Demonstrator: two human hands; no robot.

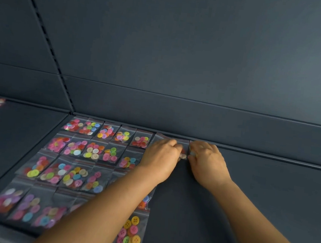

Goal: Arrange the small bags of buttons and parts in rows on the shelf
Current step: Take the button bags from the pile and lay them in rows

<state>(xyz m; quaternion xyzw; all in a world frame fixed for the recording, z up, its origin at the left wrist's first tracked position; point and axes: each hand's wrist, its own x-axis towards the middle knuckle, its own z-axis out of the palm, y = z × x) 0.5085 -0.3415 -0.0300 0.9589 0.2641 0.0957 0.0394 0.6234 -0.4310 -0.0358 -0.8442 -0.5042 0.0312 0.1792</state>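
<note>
At the back of the dark shelf (247,190), against the rear ledge, a clear bag of buttons (183,152) is being set down at the right-hand end of the back row. Both hands are on it: the left hand (161,157) covers its left part, fingers curled down, and the right hand (207,162) meets it from the other side. The fingertips of both come together over the plastic, pinching or pressing it flat. Which of the two is hard to say, since the knuckles hide the contact and the bag shows only as a sliver between them.

To its left, the back row (107,132) already runs as a line of bags with coloured buttons, edges touching or slightly overlapping. Nearer rows lie in front of it, down to a front bag (131,232) of yellow, pink and green buttons just beside the left forearm.

To do this step well, the bag's top edge should probably line up with its neighbours along the ledge, its left side just touching the bag next to it, buttons spread flat so it lies level. Lifting the left forearm clear on withdrawal would keep the nearer rows from being dragged askew. The shelf's right half lies bare, with room for further bags.
</note>
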